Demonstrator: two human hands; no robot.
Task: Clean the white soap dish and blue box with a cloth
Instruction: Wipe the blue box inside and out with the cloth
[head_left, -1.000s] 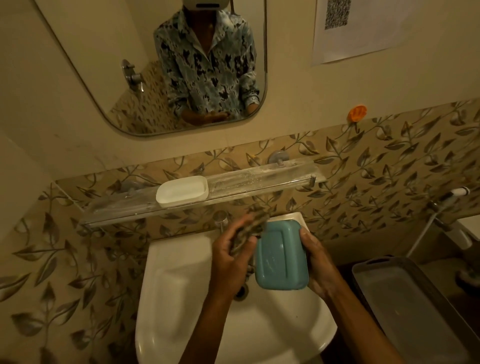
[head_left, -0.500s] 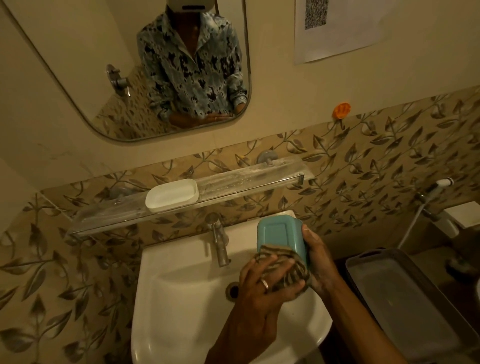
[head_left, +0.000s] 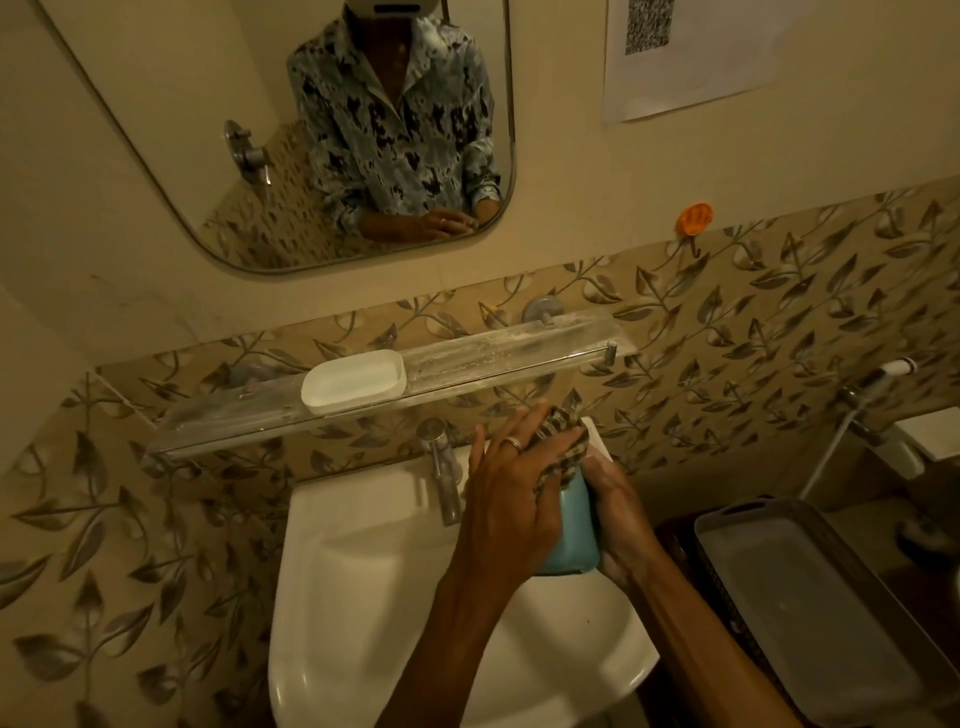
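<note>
- head view looks down over a white sink (head_left: 363, 597), where both hands work on the blue box (head_left: 574, 535), which is held in the air above the right side of the basin, near the tap (head_left: 442, 467).
- right hand (head_left: 621, 514) has its grip closed round the right edge of the box, fingers wrapped behind it. this stands the box on its side and turns a broad face toward the other hand, which seems to be the reason for holding it so.
- left hand (head_left: 511, 499), a ring on one finger, has its grip bent over the bunched striped cloth (head_left: 563, 434) and presses it onto the upper end of the box. the thumb is hidden, so i cannot tell how it pinches underneath.
- working over the basin looks sensible: any dirt or drips would fall into the sink rather than onto the floor.
- white soap dish (head_left: 353, 382) sits flat on the glass shelf (head_left: 519, 351) above the tap, well apart from both hands and out of their way. i cannot tell from here whether it has been wiped.
- grey tray (head_left: 831, 597) lies to the right of the sink, with neither hand on it.
- judged from this, the step in hand is wiping the box, and the dish on the shelf is either next or already done.
</note>
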